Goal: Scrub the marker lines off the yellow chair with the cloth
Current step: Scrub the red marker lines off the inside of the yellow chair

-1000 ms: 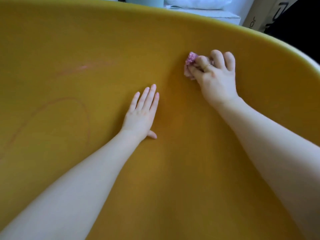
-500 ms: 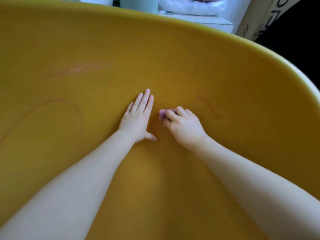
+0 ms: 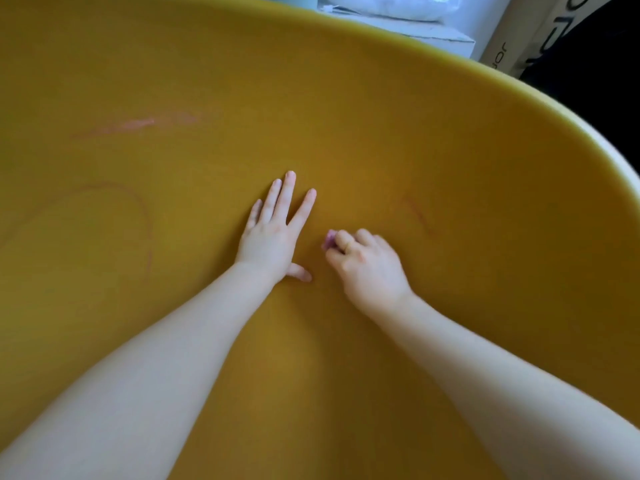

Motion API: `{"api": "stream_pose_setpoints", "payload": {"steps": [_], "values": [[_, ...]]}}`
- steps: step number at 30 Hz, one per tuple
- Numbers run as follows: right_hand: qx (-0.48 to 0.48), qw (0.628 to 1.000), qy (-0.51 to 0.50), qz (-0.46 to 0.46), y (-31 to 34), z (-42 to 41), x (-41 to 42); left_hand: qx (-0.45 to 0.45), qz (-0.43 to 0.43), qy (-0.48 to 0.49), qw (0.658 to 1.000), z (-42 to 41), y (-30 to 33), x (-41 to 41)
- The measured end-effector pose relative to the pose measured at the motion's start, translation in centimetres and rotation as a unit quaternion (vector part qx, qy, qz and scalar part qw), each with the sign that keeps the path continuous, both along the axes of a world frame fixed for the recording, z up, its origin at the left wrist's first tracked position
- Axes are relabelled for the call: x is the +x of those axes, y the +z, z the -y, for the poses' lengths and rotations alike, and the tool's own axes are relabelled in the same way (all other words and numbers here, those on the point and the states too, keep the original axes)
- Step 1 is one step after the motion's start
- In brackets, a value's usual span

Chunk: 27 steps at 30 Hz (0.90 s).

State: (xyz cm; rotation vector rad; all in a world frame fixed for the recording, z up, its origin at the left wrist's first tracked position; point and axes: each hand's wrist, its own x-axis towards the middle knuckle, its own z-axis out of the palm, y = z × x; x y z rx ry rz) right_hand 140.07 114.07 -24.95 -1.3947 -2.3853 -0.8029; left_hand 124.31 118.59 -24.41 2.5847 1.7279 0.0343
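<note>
The yellow chair (image 3: pixel 381 109) fills the view, its curved shell under both arms. My left hand (image 3: pixel 273 230) lies flat on the seat with straight fingers. Just to its right, my right hand (image 3: pixel 367 268) grips a small pink cloth (image 3: pixel 329 240), pressed to the chair; only a corner of the cloth shows past the fingers. A short reddish marker line (image 3: pixel 417 216) runs up and right of that hand. A long curved marker line (image 3: pixel 138 209) loops at the left, and a pale smeared streak (image 3: pixel 135 125) lies above it.
The chair's rim (image 3: pixel 519 84) arcs across the top right. Behind it stand a white box (image 3: pixel 415 32) with a plastic bag on top and a cardboard carton (image 3: pixel 512 43). A dark area lies at the far right.
My right hand swept with the cloth from the upper right wall down to beside my left hand, uncovering the short marker line. My left hand stayed flat; its index finger has spread apart.
</note>
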Motion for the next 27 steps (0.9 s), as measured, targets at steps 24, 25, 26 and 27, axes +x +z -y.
{"api": "stream_pose_setpoints", "payload": {"steps": [24,25,26,27], "values": [[-0.072,0.995,-0.064,-0.013,0.0,4.2,1.1,-0.112,0.036,0.034,0.993,2.5,0.9,1.1],[-0.055,0.996,-0.065,0.025,1.1,3.6,1.7,-0.131,0.038,0.027,0.99,2.9,0.7,1.2],[-0.027,0.995,-0.076,0.05,2.5,2.8,2.4,-0.142,0.038,0.021,0.989,3.3,0.5,1.3],[0.01,0.993,-0.099,0.059,4.2,1.7,3.2,-0.145,0.035,0.018,0.989,3.5,0.2,1.4]]}}
